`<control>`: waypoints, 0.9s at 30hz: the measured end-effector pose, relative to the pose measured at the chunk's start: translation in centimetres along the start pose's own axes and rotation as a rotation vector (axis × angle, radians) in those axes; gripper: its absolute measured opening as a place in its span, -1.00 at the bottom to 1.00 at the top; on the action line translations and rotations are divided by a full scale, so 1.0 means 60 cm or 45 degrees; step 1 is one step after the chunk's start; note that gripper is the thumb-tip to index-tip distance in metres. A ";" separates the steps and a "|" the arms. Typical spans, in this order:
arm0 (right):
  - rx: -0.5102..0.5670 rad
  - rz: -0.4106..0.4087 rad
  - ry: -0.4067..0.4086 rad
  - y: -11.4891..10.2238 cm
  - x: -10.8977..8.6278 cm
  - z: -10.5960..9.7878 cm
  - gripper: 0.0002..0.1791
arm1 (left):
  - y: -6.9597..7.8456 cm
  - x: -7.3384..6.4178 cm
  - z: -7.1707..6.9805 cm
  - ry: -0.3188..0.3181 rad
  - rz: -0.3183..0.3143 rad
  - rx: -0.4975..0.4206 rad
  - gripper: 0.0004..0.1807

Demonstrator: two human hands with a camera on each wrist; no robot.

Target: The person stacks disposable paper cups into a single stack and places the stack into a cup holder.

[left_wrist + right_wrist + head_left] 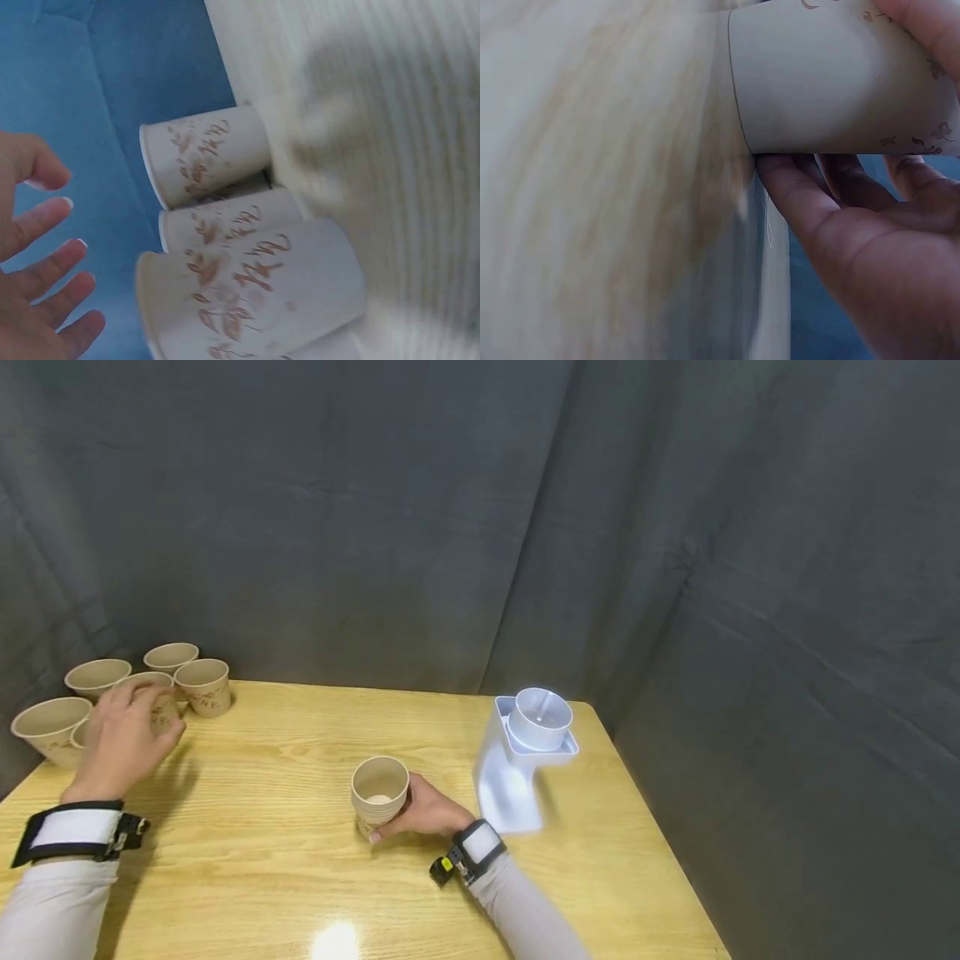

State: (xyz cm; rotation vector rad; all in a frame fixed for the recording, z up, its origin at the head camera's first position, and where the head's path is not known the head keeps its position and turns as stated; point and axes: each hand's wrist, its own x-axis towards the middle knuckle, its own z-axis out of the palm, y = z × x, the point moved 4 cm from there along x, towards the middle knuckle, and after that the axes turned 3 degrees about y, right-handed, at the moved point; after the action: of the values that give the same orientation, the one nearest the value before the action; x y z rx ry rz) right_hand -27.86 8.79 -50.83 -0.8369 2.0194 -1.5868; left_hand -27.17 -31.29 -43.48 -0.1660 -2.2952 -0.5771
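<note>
Upright on the table, a nested stack of beige paper cups (377, 814) is gripped around its side by my right hand (426, 810). The right wrist view shows the lowest cup (832, 82) between the thumb and the curled fingers, its base at the tabletop. My left hand (127, 739) hovers at the group of paper cups on the far left, fingers spread and bent, holding nothing. In the left wrist view its fingertips (71, 251) are apart from the nearest printed cup (255, 292). That hand partly hides a cup (161, 714) behind it.
Several beige cups stand at the table's left, among them one cup (206, 689) at the group's right end. A white stand (510, 793) with a round white container (538, 727) on top is right of centre. Dark curtains (360, 527) border the wooden table (262, 860).
</note>
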 end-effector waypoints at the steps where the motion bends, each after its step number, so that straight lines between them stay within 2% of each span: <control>1: -0.003 0.004 -0.001 0.001 0.000 0.000 -0.05 | -0.004 -0.003 0.000 0.001 -0.012 0.002 -0.53; 4: -0.015 0.011 -0.005 0.002 0.001 0.000 -0.05 | -0.014 -0.007 -0.001 0.017 -0.025 0.005 -0.55; 9: -0.025 0.009 0.002 0.003 0.002 -0.001 -0.05 | -0.029 -0.014 0.003 -0.048 -0.069 0.060 -0.52; 10: -0.028 0.010 0.004 0.003 0.002 -0.001 -0.05 | -0.032 -0.017 0.006 -0.080 -0.091 0.068 -0.51; 16: -0.015 0.012 0.003 -0.002 0.000 -0.002 -0.04 | -0.045 -0.030 0.020 -0.163 -0.158 0.063 -0.43; 27: 0.006 0.005 -0.005 0.005 0.001 -0.001 -0.03 | -0.052 -0.037 0.018 -0.203 -0.304 0.133 -0.36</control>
State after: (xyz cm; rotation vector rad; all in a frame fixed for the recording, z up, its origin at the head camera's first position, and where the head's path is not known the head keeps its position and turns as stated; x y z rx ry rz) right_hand -28.00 8.85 -51.08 -0.8327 2.0126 -1.5863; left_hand -27.19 -33.45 -46.80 0.1190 -2.5135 -0.5791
